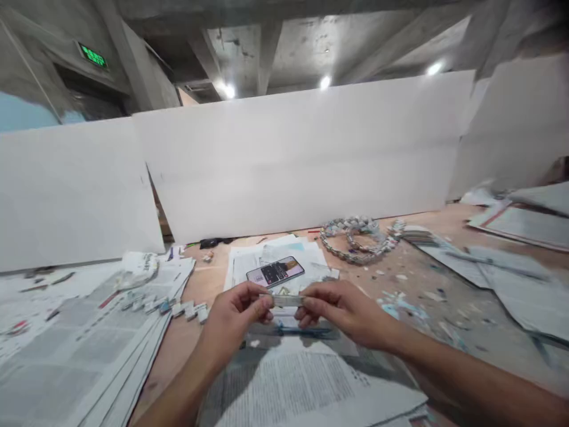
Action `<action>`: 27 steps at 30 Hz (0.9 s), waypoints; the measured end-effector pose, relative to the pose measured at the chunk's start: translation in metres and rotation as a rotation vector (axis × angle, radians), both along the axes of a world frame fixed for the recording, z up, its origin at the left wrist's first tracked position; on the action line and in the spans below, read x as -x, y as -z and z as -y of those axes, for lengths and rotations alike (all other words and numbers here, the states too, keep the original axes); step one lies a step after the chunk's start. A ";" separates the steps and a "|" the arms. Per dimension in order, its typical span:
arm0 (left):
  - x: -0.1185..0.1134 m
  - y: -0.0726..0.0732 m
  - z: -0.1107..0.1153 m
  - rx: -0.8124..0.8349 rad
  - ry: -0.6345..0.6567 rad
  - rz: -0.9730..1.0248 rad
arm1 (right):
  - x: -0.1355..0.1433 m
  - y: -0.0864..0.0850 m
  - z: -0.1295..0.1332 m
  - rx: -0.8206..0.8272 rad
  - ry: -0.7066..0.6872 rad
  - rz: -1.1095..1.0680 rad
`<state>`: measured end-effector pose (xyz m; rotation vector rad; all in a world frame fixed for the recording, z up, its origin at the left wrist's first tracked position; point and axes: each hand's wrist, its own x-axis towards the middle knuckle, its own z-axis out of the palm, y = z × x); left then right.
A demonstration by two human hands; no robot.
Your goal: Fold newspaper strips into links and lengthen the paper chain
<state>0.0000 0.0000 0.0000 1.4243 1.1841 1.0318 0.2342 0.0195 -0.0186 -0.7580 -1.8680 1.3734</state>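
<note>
Between my two hands a narrow folded paper strip [287,300] is held level, one end in each pinch. My left hand [244,308] grips its left end with thumb and fingertips. At the right end, my right hand [331,305] closes on it in the same way. Just beyond the strip lies a phone [275,271] with its screen lit, resting on white sheets [315,255]. Below my hands a dark blue pen-like stick [306,332] lies across the papers. Nearest me is a printed sheet [284,391], partly in shadow.
A folded-paper chain [331,252] lies coiled at the back right; a shorter zigzag chain [153,303] sits left on stacked newspapers [111,356]. Scraps [402,305] litter the table right of my hands. More papers [520,284] lie farther right. White panels [302,160] stand along the back.
</note>
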 end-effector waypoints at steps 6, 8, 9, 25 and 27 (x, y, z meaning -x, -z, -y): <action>-0.003 0.001 0.004 0.038 -0.014 -0.006 | 0.000 0.002 -0.004 0.021 0.005 0.067; -0.003 0.002 0.004 0.045 -0.009 -0.018 | 0.001 0.002 -0.002 -0.022 0.023 0.134; -0.002 0.003 0.003 0.040 -0.003 -0.024 | 0.001 0.003 0.000 -0.043 0.027 0.156; -0.007 0.003 0.004 -0.139 -0.024 0.137 | 0.011 -0.001 0.008 0.276 -0.064 0.021; -0.007 0.002 0.005 -0.178 0.011 0.136 | 0.014 0.004 0.010 0.380 -0.110 -0.089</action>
